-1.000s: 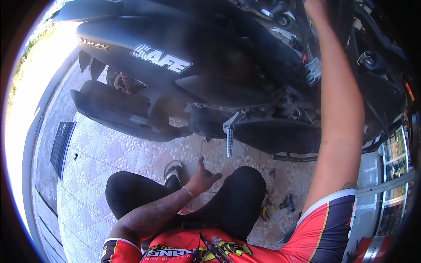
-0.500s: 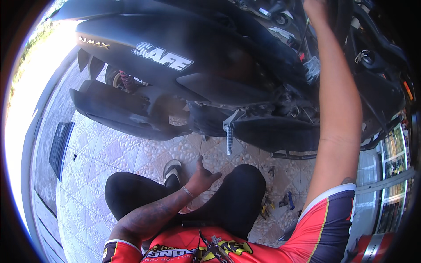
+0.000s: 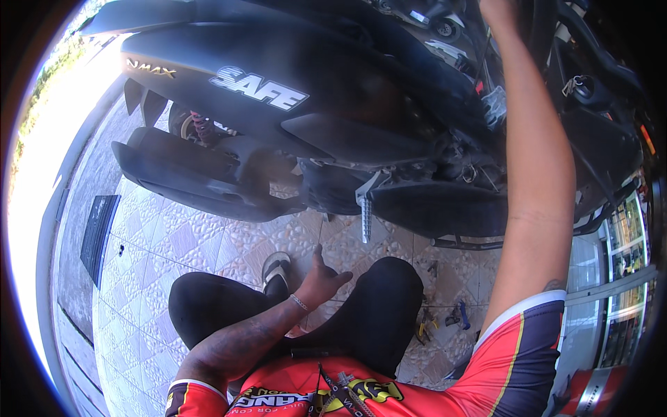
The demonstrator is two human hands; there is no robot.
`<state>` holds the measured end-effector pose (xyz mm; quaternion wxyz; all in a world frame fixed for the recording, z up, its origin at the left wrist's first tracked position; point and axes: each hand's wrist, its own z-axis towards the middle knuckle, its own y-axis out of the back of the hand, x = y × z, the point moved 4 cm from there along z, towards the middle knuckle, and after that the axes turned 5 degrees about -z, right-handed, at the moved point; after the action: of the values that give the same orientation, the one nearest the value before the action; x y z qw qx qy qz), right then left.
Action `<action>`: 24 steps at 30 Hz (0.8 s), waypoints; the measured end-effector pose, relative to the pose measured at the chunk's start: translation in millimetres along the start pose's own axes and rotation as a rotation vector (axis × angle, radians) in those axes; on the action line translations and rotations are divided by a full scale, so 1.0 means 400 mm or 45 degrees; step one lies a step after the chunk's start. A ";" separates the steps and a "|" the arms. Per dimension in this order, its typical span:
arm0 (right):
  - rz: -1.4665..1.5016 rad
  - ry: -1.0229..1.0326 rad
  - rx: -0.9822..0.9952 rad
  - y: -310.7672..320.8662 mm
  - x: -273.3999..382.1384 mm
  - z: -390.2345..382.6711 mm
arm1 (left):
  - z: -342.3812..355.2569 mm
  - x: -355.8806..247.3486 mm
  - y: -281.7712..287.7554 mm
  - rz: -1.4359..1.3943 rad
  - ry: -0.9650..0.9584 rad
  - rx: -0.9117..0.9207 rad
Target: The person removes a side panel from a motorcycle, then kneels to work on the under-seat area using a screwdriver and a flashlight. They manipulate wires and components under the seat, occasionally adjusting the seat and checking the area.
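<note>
A black scooter [image 3: 292, 118] with its side panels partly off fills the upper half of the view. My right hand [image 3: 499, 12] reaches far up into the exposed parts near the top edge; only its heel shows, so its grip is hidden. My left hand [image 3: 321, 276] hangs between my knees, fingers spread, holding nothing, just below the fold-out metal footpeg [image 3: 364, 203].
I squat on a patterned tile floor [image 3: 174, 240], one sandal [image 3: 276, 267] showing by my left knee. Small hand tools [image 3: 445, 316] lie on the tiles by my right knee. A floor grate [image 3: 97, 233] sits at left; shelves [image 3: 625, 278] stand at right.
</note>
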<state>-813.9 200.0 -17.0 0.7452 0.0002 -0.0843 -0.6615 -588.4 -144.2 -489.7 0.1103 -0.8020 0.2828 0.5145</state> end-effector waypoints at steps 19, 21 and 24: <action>-0.068 -0.021 0.011 -0.003 -0.001 -0.002 | -0.007 0.006 -0.004 -0.024 -0.013 0.036; -0.062 0.011 -0.001 0.006 0.012 -0.003 | -0.006 0.007 -0.003 -0.022 -0.042 0.034; -0.200 0.073 -0.061 0.030 0.043 -0.004 | -0.005 0.010 -0.004 -0.033 -0.054 0.035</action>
<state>-799.7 184.2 -15.2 0.6929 0.0079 -0.0467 -0.7195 -584.6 -145.2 -492.4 0.1340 -0.7928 0.2771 0.5260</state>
